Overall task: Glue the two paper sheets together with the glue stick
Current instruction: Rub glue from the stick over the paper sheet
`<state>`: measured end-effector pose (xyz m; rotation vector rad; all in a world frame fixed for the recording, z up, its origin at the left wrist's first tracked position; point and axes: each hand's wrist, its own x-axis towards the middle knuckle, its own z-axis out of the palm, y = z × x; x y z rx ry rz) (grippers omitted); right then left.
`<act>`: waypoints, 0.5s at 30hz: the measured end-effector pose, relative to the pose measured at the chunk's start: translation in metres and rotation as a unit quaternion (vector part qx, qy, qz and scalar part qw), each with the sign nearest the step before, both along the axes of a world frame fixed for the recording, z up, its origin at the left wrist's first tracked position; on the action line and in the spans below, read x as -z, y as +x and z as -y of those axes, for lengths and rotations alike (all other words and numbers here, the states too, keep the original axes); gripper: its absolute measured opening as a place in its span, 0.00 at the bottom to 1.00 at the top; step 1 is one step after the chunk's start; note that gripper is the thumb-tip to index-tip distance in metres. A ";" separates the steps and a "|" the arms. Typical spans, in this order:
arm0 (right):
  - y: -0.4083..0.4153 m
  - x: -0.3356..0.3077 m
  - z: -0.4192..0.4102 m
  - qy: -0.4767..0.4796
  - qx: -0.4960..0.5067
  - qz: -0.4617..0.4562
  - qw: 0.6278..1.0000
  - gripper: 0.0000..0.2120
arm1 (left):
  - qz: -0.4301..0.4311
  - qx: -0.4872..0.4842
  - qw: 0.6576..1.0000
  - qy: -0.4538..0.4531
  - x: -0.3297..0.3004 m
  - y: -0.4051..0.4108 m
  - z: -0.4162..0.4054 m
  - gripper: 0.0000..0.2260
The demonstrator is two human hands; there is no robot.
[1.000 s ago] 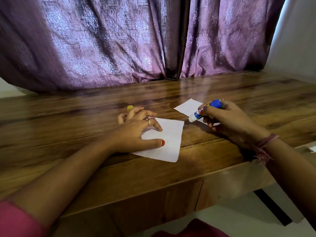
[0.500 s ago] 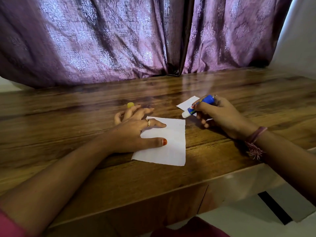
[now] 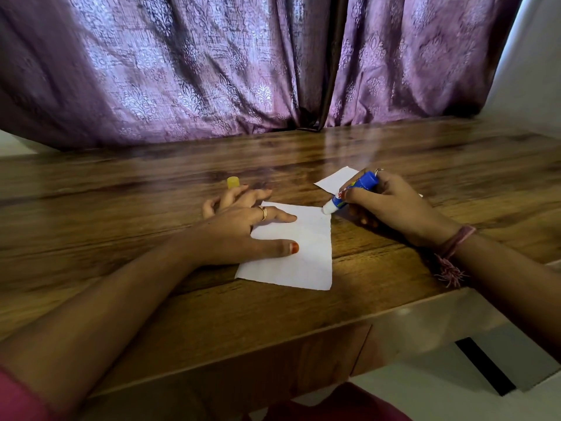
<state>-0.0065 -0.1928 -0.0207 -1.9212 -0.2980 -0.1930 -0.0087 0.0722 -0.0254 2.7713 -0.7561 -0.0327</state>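
— Glue stick (image 3: 352, 193): where is it?
— Head view: clamped in the right hand (image 3: 391, 205), fingers curled tight round its blue barrel, white tip at the far right corner of the near sheet (image 3: 300, 253).
— And the left hand (image 3: 243, 229)?
— Flat on that sheet, fingers spread, thumb pressing the paper onto the table (image 3: 151, 284).
— The other sheet (image 3: 335, 179)?
— Farther back, partly under the right hand. A yellow cap (image 3: 233, 182) stands just beyond the left fingertips.

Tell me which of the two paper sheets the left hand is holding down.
The nearer, larger sheet: the left hand lies on it. The farther sheet sits beside the right hand.
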 end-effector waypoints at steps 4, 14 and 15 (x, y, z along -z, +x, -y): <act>0.000 0.000 0.000 0.003 0.006 0.002 1.000 0.06 | -0.006 -0.002 1.000 -0.001 -0.001 0.000 0.000 0.27; -0.001 0.000 0.000 -0.009 -0.003 0.020 1.000 0.04 | -0.011 -0.004 1.000 -0.002 -0.001 0.000 0.001 0.29; -0.002 0.000 0.000 -0.014 -0.009 0.023 1.000 0.04 | -0.012 -0.005 1.000 -0.003 -0.001 0.000 0.001 0.29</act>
